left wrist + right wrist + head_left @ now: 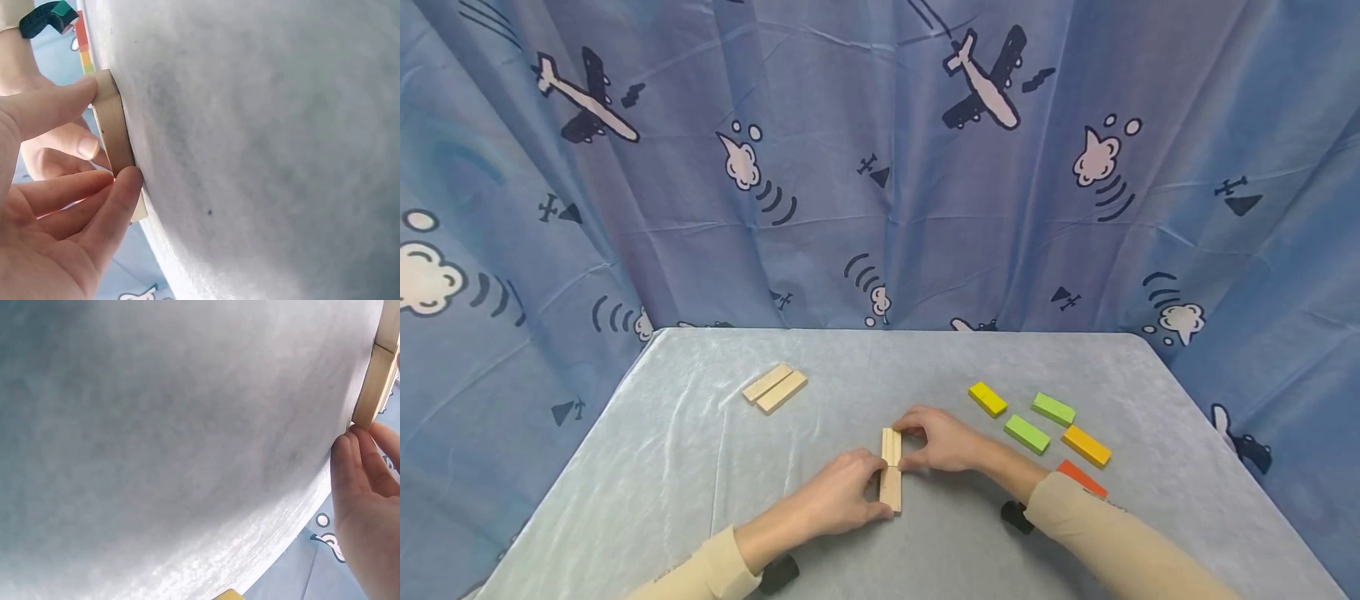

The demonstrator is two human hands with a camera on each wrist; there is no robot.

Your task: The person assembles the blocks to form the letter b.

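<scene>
Two plain wooden blocks stand end to end in a line at the middle of the table, in the head view. My left hand (842, 493) pinches the nearer wooden block (891, 492), thumb at its near end and fingertips by the joint. In the left wrist view that block (112, 128) spans between thumb and fingers. My right hand (946, 442) holds the farther wooden block (891, 446), fingers at its far end and thumb near the joint. The right wrist view shows fingertips against the end of this block (374, 387).
Two more wooden blocks (781, 391) lie side by side at the back left. On the right are a yellow block (987, 399), two green blocks (1027, 434), an orange block (1086, 446) and a red block (1081, 478), partly covered by the right sleeve. A patterned blue curtain (850, 167) hangs behind.
</scene>
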